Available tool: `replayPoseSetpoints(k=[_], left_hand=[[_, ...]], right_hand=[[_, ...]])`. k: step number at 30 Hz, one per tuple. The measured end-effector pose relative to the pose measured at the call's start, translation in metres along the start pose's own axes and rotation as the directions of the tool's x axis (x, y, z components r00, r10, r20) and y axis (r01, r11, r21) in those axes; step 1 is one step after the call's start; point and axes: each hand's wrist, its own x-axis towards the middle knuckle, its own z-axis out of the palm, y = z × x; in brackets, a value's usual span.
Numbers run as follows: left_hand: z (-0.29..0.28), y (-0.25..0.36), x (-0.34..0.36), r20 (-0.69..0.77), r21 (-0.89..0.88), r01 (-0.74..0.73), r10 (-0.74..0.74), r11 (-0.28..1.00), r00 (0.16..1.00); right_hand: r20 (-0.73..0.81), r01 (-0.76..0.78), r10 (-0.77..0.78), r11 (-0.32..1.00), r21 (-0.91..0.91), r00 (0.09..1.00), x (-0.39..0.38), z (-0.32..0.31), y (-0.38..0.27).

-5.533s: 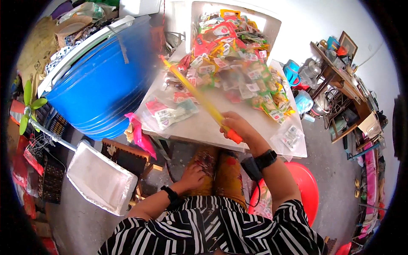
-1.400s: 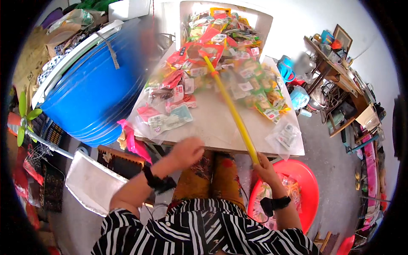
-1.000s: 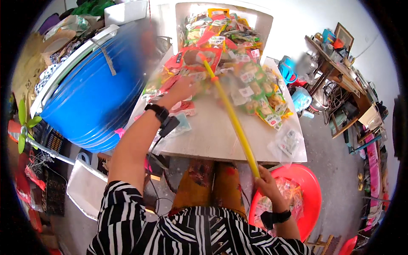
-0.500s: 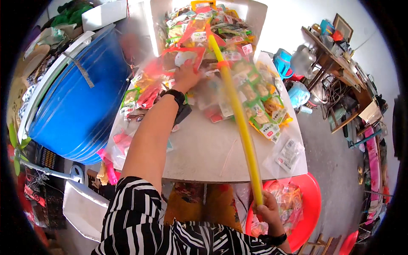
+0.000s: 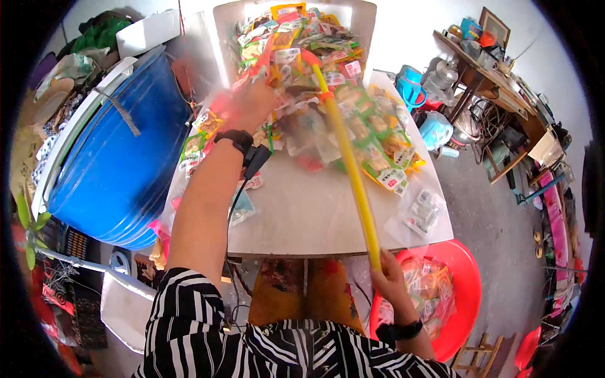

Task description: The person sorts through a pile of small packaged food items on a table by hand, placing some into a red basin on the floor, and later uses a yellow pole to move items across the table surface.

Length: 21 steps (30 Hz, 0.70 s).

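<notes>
My right hand (image 5: pixel 392 285) is closed around the near end of a long yellow stick (image 5: pixel 350 164), just past the table's front edge. The stick slants away over the table, with a red band partway along and a red piece at its far end, among the packets. My left hand (image 5: pixel 255 104) reaches to the left side of a heap of small sealed packets (image 5: pixel 372 135), colourful with green, yellow and red edges. Motion smears its fingers, so I cannot make out whether it grips a packet. A dark strap with a small black device sits on the left wrist.
The pale table (image 5: pixel 296 220) carries the packets, piled highest at its far end. A clear bag with a white packet (image 5: pixel 423 213) lies at the front right corner. Below it stands a red basin (image 5: pixel 467 283) holding more packets. A big blue barrel (image 5: pixel 120 157) stands left.
My left hand has moved up and left, away from a red-edged packet that was beneath it. The yellow stick's near end and my right hand have shifted slightly up, and the view has shifted.
</notes>
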Motion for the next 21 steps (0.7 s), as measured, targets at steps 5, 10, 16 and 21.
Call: replayPoseSetpoints(k=[5, 10, 16, 21], left_hand=[[-0.017, 0.017, -0.001, -0.106, -0.080, 0.087, -0.096, 0.993, 0.990], [-0.041, 0.033, -0.024, -0.221, -0.246, 0.068, -0.124, 0.967, 0.967], [-0.065, 0.067, -0.060, 0.037, -0.789, 0.232, -0.332, 0.569, 0.943], [-0.057, 0.067, -0.106, -0.049, -0.881, 0.090, -0.278, 0.465, 0.959]], right_hand=[[-0.075, 0.164, -0.293, 0.709, -0.686, 0.953, 0.031, 0.013, -0.007], [-0.111, 0.064, -0.213, 0.677, -0.733, 0.971, 0.032, 0.027, -0.036], [-0.165, 0.172, -0.443, 0.627, -0.760, 0.881, 0.074, 0.025, -0.024], [-0.161, 0.105, -0.379, 0.591, -0.799, 0.911, 0.115, 0.039, -0.031]])
